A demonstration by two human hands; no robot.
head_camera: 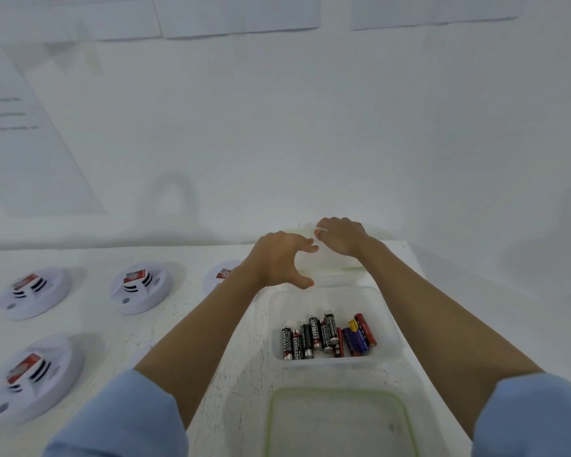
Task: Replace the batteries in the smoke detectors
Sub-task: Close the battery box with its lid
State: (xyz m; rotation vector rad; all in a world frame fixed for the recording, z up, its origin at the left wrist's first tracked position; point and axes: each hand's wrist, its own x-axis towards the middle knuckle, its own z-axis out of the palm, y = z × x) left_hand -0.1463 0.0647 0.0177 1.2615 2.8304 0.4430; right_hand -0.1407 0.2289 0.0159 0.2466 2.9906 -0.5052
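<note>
Plastic box (335, 258) is being gripped by the right hand (342, 235); the left hand (279, 260) is being held spread, empty. No detector (140, 288) is being opened yet.

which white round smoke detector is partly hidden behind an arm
The back-row white round smoke detector nearest the clear plastic tub of batteries: the left hand and wrist hide its right side. The other three show whole.

Printed paper sheets (17, 133) hang on the white wall (310, 127) behind a speckled white table (96, 328).
</note>
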